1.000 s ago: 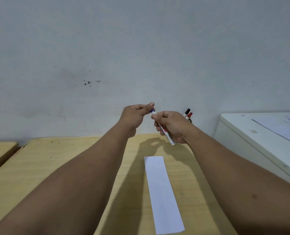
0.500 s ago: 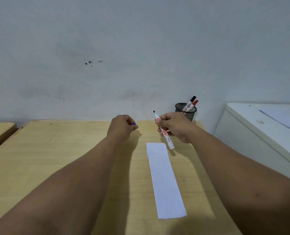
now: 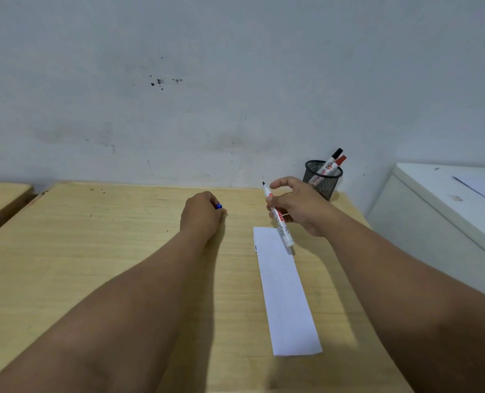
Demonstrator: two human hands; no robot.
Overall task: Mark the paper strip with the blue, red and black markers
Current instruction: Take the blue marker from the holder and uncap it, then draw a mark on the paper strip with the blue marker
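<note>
A white paper strip [image 3: 285, 290] lies lengthwise on the wooden table [image 3: 94, 251], right of centre. My right hand [image 3: 301, 207] holds an uncapped white marker [image 3: 279, 221] over the strip's far end, tip pointing up and away. My left hand [image 3: 201, 212] rests on the table to the left of the strip, fingers curled round the blue cap [image 3: 218, 206], of which only the end shows. A black marker [image 3: 333, 157] and a red marker [image 3: 338, 163] stand in a black mesh cup [image 3: 322, 180] behind my right hand.
A grey wall rises right behind the table. A white cabinet [image 3: 434, 211] with a sheet of paper on top stands at the right. Another wooden table [image 3: 0, 197] adjoins at the left, across a narrow gap.
The blue cap came off the marker and went with my left hand down to the table. My right hand lowered the uncapped marker toward the strip's far end. The camera tilted downward.
</note>
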